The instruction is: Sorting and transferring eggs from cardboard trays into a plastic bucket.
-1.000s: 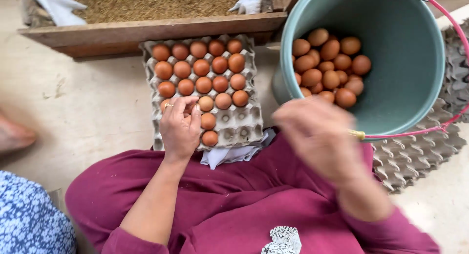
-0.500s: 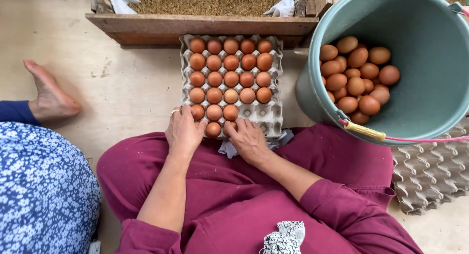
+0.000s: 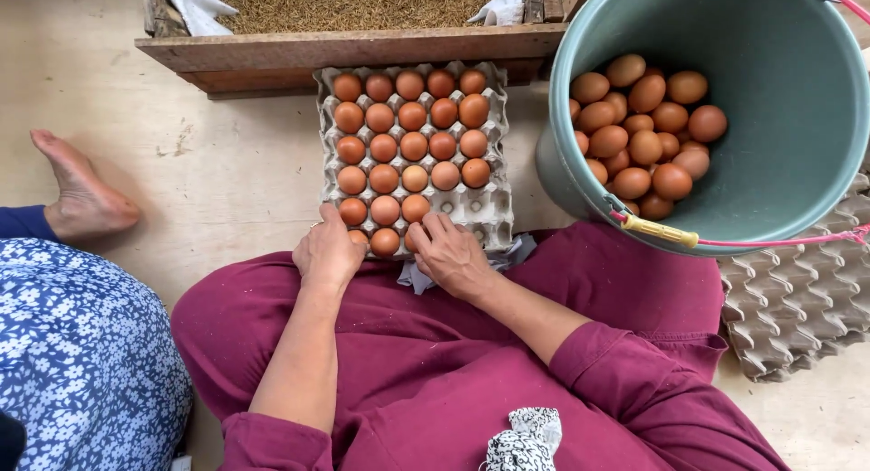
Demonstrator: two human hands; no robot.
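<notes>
Both hands are down at the near edge of the egg tray (image 3: 494, 208), the grey pulp one lying on the floor in front of the person's knees. The left hand (image 3: 328, 253) rests over the near-left corner, fingers curled down, an egg just peeking out beyond them; whether it actually grips that egg, I cannot tell. The right hand (image 3: 450, 253) sits just beside it, fingers (image 3: 433, 228) spread loosely and touching the eggs of the nearest row, not clamped round any one.

The tray looks mostly filled: brown eggs (image 3: 412, 145) pack the far rows and the left side, while the cups on the near-right side of the tray are bare. So, by my reckoning, a handful of cups remain.

Right of the tray, the green bucket (image 3: 788, 145) holds a good heap of eggs. Beyond the bucket, spare empty trays (image 3: 797, 299) wait.
</notes>
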